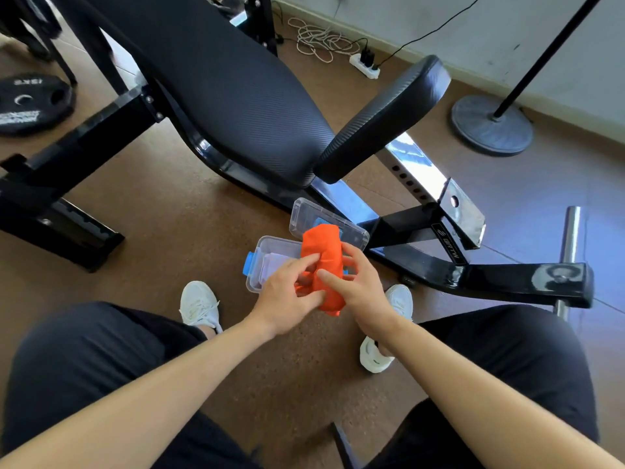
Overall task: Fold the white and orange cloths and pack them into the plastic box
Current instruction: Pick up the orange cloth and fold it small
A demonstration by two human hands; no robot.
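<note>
Orange fabric fills the middle of my view: the orange cloth (pixel 323 262) is bunched into a thick roll and held above the clear plastic box (pixel 262 262), which sits on the brown floor (pixel 203 225) between my two white shoes. My left hand (pixel 287 296) pinches the roll from the near-left side, fingers pressing into a fold, and my right hand (pixel 358 286) wraps the other flank with the thumb across the front. Both hands are closed on it together, I judge so the folds do not spring open before it goes down.

The white cloth (pixel 272 267) already lies inside the box at its left end, by the blue latch (pixel 249 264); that leaves the right part of the box free, though my hands hide most of it. The transparent lid (pixel 304 214) rests behind the box, tilted against the frame of the black weight bench (pixel 236 106), out of the way of a straight drop.

The box walls are low and the roll looks bulky against the free space, so I expect to press it flat. The bench frame crowds the far side; the near side is open floor.
</note>
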